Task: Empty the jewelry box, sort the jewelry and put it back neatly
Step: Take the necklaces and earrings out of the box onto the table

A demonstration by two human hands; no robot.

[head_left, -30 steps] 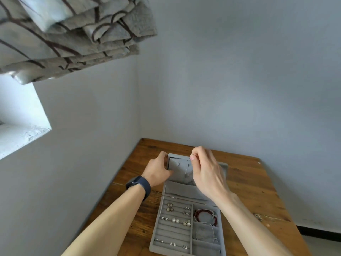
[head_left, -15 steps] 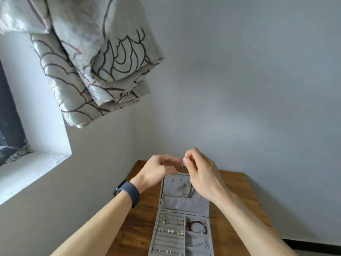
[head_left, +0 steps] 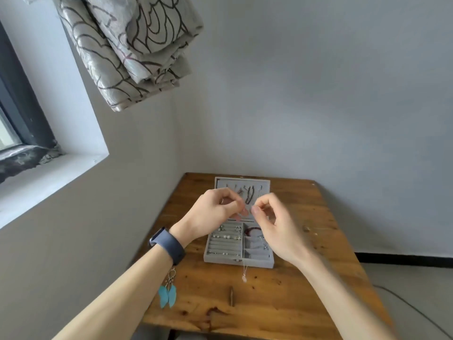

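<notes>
The grey jewelry box [head_left: 259, 263] lies open on the wooden table [head_left: 306, 285]. Its lid holds hanging necklaces [head_left: 249, 195]; its tray holds several earrings [head_left: 226, 236] and a red bracelet [head_left: 250, 231]. My left hand [head_left: 212, 212] and my right hand [head_left: 277, 224] are raised above the box, fingertips close together, each pinching one end of a thin necklace chain. The chain's small pink pendant [head_left: 244, 278] dangles down in front of the box's near edge.
A pair of turquoise feather earrings [head_left: 167, 294] lies at the table's near left, partly behind my left forearm. A small dark stick-like item [head_left: 231, 295] lies near the front middle. Walls enclose the table at back and left; a window sill is left.
My hands have come away from the lid towards me with a thin necklace held between them. The camera has tilted, so more of the table and the feather earrings show.
</notes>
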